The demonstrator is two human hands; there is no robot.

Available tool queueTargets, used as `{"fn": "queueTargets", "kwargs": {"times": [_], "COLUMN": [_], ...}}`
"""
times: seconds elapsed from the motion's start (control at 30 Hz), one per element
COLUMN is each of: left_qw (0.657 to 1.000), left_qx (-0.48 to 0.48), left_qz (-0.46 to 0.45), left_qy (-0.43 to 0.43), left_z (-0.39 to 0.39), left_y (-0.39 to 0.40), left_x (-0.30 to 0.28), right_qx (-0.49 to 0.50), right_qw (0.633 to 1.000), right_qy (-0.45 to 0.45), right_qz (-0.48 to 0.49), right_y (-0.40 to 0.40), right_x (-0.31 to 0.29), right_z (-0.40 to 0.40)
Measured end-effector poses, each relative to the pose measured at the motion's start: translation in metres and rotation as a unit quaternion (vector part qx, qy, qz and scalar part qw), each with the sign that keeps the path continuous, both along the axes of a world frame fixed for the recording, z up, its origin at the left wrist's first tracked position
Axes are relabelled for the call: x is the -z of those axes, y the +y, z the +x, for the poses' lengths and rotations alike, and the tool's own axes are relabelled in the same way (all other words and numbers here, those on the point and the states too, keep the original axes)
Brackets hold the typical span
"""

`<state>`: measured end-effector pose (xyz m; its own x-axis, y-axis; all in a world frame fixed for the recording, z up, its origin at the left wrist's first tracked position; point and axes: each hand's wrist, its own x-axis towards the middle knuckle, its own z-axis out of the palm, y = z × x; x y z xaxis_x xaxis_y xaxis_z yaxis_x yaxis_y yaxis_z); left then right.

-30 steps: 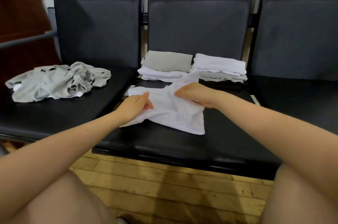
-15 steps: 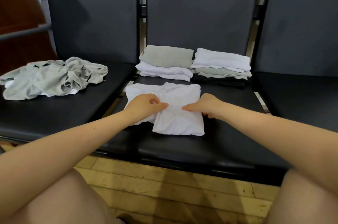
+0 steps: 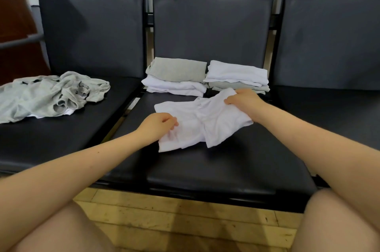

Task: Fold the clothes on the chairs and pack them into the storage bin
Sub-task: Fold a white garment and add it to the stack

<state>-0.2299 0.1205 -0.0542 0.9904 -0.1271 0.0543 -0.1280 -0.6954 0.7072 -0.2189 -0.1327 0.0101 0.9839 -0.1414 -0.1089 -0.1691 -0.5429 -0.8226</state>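
Observation:
A white garment lies partly folded on the middle black seat. My right hand grips its right part and holds that part lifted off the seat. Curled fingers of my left hand pinch the garment's left edge near the seat. Behind it stand two folded stacks: a grey-topped stack on the left and a white-topped stack on the right. A heap of unfolded grey clothes lies on the left seat. No storage bin is in view.
Three black padded chairs stand side by side, with the right seat bare. Brown wooden furniture and a grey rail stand at the far left. The wooden floor and my knees fill the bottom of the view.
My right hand has lifted the right part of the white garment up and to the right, opening the earlier flat fold. My left hand stays on the left edge.

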Motion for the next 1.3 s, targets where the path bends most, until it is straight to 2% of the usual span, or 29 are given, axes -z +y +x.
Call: {"fn": "queueTargets", "kwargs": {"times": [0.1, 0.17, 0.23, 0.3, 0.37, 0.43, 0.5, 0.53, 0.6, 0.67, 0.87, 0.97, 1.07, 1.13, 1.2, 1.3], "left_qw": [0.991, 0.979, 0.968, 0.958, 0.955, 0.96, 0.968, 0.971, 0.978, 0.981, 0.985, 0.979, 0.971, 0.971, 0.977, 0.975], "left_qx": [-0.046, -0.071, -0.089, -0.106, -0.112, -0.113, -0.108, -0.107, -0.111, -0.11, -0.117, -0.161, -0.206, -0.218, -0.206, -0.165], "left_qz": [-0.112, -0.165, -0.202, -0.234, -0.24, -0.218, -0.188, -0.175, -0.143, -0.127, -0.121, -0.127, -0.116, -0.098, -0.038, 0.131], "left_qy": [0.062, 0.102, 0.118, 0.124, 0.132, 0.137, 0.127, 0.12, 0.102, 0.092, 0.048, 0.006, -0.036, -0.024, 0.031, 0.071], "left_z": [0.001, 0.003, 0.001, 0.004, 0.008, 0.01, 0.012, 0.01, 0.009, 0.009, 0.006, 0.01, 0.014, 0.021, 0.027, 0.026], "left_y": [0.002, 0.0, -0.001, 0.001, 0.004, 0.006, 0.006, 0.004, 0.003, 0.003, 0.003, 0.007, 0.011, 0.017, 0.021, 0.017], "left_x": [-0.006, -0.011, -0.016, -0.016, -0.014, -0.011, -0.009, -0.009, -0.008, -0.008, -0.008, -0.007, -0.01, -0.008, -0.004, 0.0], "right_qx": [-0.05, -0.094, -0.149, -0.229, -0.263, -0.185, -0.076, -0.054, -0.079, -0.116, -0.16, -0.167, -0.213, -0.257, -0.262, -0.198], "right_qw": [0.997, 0.994, 0.986, 0.959, 0.944, 0.969, 0.993, 0.996, 0.987, 0.98, 0.981, 0.98, 0.964, 0.949, 0.958, 0.978], "right_qy": [-0.044, -0.063, -0.025, 0.063, 0.089, 0.064, 0.052, 0.067, 0.122, 0.137, 0.069, 0.04, 0.066, 0.094, 0.075, 0.001], "right_qz": [-0.026, -0.001, 0.076, 0.155, 0.178, 0.152, 0.072, 0.021, -0.066, -0.081, 0.083, 0.1, 0.143, 0.157, 0.085, -0.065], "right_y": [0.016, 0.038, 0.062, 0.078, 0.08, 0.073, 0.063, 0.058, 0.056, 0.062, 0.083, 0.073, 0.054, 0.039, 0.028, 0.018], "right_x": [-0.013, -0.016, -0.016, -0.014, -0.009, -0.002, 0.01, 0.017, 0.031, 0.039, 0.043, 0.031, 0.018, 0.016, 0.021, 0.034], "right_z": [-0.003, -0.007, -0.012, -0.017, -0.014, -0.008, -0.003, -0.003, -0.007, -0.011, -0.011, -0.007, -0.007, -0.008, -0.005, 0.001]}}
